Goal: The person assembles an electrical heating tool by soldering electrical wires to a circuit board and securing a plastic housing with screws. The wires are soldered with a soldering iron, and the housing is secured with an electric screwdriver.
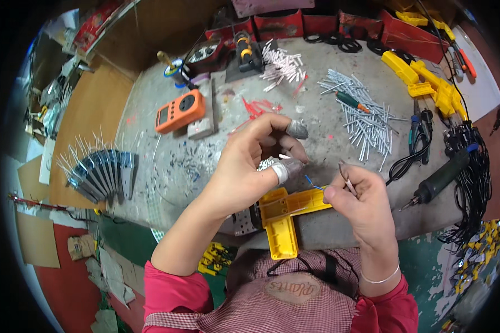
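My left hand (pixel 250 158), grey-white tape on its thumb and a fingertip, is curled above the table's middle. Small white sleeves (pixel 266 163) show in its palm, partly covered by the fingers. To the right, my right hand (pixel 364 200) is closed, with thumb and forefinger pinching a thin blue wire (pixel 314 183) whose end points toward the left thumb. A short pale piece (pixel 350 186) also sticks out between its fingers. Below the hands, a yellow plastic housing (pixel 283 236) lies at the table's near edge, beside a dark perforated metal part (pixel 244 221).
An orange meter (pixel 180 112) stands left, past a row of dark blades with wires (pixel 103 172). White sleeves (pixel 280 64) and metal rods (pixel 366 119) lie in piles behind. A soldering iron (pixel 441 176), black cables (pixel 469 166) and yellow housings (pixel 439 89) are right.
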Motion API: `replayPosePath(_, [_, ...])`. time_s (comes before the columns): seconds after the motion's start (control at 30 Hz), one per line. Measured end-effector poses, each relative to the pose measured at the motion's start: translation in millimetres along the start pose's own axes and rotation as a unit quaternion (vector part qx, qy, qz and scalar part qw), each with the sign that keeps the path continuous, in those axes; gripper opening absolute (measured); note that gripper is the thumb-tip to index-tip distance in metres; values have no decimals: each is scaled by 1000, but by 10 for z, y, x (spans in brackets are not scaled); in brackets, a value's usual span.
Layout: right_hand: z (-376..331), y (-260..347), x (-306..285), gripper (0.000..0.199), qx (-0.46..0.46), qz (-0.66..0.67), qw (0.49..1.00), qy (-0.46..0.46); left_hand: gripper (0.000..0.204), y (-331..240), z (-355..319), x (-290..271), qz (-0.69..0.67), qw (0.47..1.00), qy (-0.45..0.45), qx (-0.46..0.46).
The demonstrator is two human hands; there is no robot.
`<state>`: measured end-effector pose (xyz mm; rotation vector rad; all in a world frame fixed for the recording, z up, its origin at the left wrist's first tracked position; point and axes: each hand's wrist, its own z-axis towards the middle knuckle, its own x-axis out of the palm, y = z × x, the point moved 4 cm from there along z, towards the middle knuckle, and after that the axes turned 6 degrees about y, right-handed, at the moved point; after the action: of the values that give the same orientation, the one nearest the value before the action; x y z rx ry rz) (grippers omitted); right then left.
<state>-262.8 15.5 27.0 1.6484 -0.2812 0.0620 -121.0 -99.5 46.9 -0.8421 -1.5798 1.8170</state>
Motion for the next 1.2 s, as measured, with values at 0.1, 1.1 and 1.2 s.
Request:
replayPosePath(0.1, [3,-9,53,18,12,-18,1000,20,50,-3,-132,-7,-86,995,0,-55])
replayPosePath(1.1, [-112,-132,93,19,-6,-57,998,30,51,6,-359,195,-88,995,-26,-39])
replayPosePath(1.2, [-180,-237,-19,17,-36,-41,998,11,51,31,-356,122,-79,995,-36,-39])
